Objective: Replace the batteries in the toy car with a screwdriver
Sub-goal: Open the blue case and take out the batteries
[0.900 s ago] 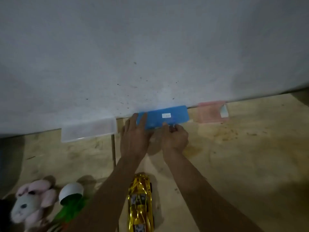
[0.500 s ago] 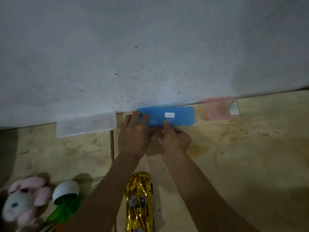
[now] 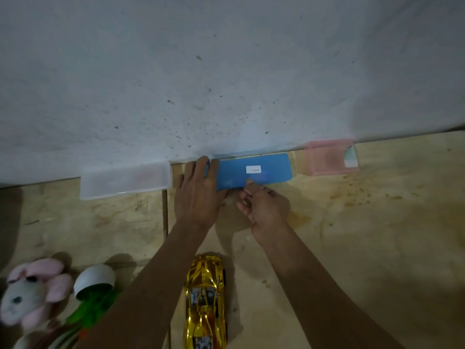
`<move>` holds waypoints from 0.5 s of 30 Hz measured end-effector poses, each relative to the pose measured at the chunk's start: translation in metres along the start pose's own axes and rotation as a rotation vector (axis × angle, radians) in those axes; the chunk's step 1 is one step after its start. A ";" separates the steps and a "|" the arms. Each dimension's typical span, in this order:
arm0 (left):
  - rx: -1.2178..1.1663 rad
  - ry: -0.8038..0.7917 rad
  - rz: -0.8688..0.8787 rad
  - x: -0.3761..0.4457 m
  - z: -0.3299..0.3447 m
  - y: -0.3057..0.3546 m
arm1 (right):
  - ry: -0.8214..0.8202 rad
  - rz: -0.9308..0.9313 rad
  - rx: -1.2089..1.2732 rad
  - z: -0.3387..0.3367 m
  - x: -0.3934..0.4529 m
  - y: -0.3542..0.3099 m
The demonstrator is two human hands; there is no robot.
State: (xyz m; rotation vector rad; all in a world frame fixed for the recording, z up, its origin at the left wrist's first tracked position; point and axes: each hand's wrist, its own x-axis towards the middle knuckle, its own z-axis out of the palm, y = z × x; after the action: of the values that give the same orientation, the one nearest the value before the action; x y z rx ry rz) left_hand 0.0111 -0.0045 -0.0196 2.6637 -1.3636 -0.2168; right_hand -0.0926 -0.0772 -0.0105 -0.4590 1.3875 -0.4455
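Two bare hands working at a blue plastic case [image 3: 254, 171] lying flat against the foot of a grey speckled wall [image 3: 226, 71], on a scuffed wooden surface [image 3: 377, 235]. Left hand [image 3: 197, 195] pressing down over the case's left end, fingers spread across the lid and its far edge, grip closed on the case. Right hand [image 3: 264, 207] curling at the near edge, thumb tip touching the lid rim just below a small white label [image 3: 253, 169]; whether anything is pinched between those fingers is impossible to tell. Sitting between the forearms, well back from the case: a gold toy car [image 3: 205, 303], upright on its wheels, nose toward the wall, untouched. Flanking the blue case along the wall: a clear plastic box [image 3: 125, 181] on the left, a pink box [image 3: 329, 157] on the right. Lying at lower left, near the left forearm: a pink-eared plush animal [image 3: 30, 293] and a green toy with a white dome-shaped part [image 3: 94, 277]. Screwdriver and batteries nowhere in sight.
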 end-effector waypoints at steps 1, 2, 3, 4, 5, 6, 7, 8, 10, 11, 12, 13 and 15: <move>-0.013 0.019 0.002 0.000 0.002 -0.002 | -0.001 0.004 0.000 0.000 -0.001 0.001; -0.020 0.030 0.002 0.001 0.003 -0.003 | 0.000 0.006 -0.003 0.001 -0.001 0.001; -0.030 0.039 0.000 0.001 0.003 -0.003 | 0.000 0.008 -0.005 0.000 -0.001 0.001; -0.045 0.048 -0.004 0.002 0.002 -0.003 | -0.003 0.012 0.001 -0.001 -0.002 0.000; -0.062 0.053 -0.010 0.002 0.001 -0.004 | -0.005 0.018 0.004 -0.002 -0.003 -0.001; -0.075 0.053 -0.016 0.002 0.001 -0.004 | -0.007 0.023 0.004 -0.003 -0.004 -0.001; -0.085 0.050 -0.023 0.002 0.001 -0.005 | -0.011 0.024 0.002 -0.004 -0.006 -0.002; -0.097 0.046 -0.030 0.003 0.001 -0.005 | -0.017 0.017 0.004 -0.004 -0.008 -0.004; -0.128 0.034 -0.047 0.005 0.001 -0.005 | -0.023 -0.016 0.013 -0.004 -0.010 -0.007; -0.135 0.028 -0.056 0.006 0.002 -0.006 | -0.032 -0.035 0.020 -0.003 -0.011 -0.010; -0.137 0.027 -0.060 0.006 0.003 -0.007 | -0.046 -0.056 0.023 -0.003 -0.011 -0.013; -0.142 0.029 -0.059 0.007 0.004 -0.007 | -0.059 -0.078 0.010 -0.003 -0.011 -0.017; -0.188 0.041 -0.066 0.005 0.003 -0.008 | -0.074 -0.135 -0.079 -0.004 -0.009 -0.025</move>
State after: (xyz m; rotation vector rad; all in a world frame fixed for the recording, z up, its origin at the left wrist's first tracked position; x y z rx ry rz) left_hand 0.0196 -0.0046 -0.0243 2.5449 -1.1813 -0.2808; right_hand -0.0982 -0.0937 0.0103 -0.6300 1.3111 -0.4798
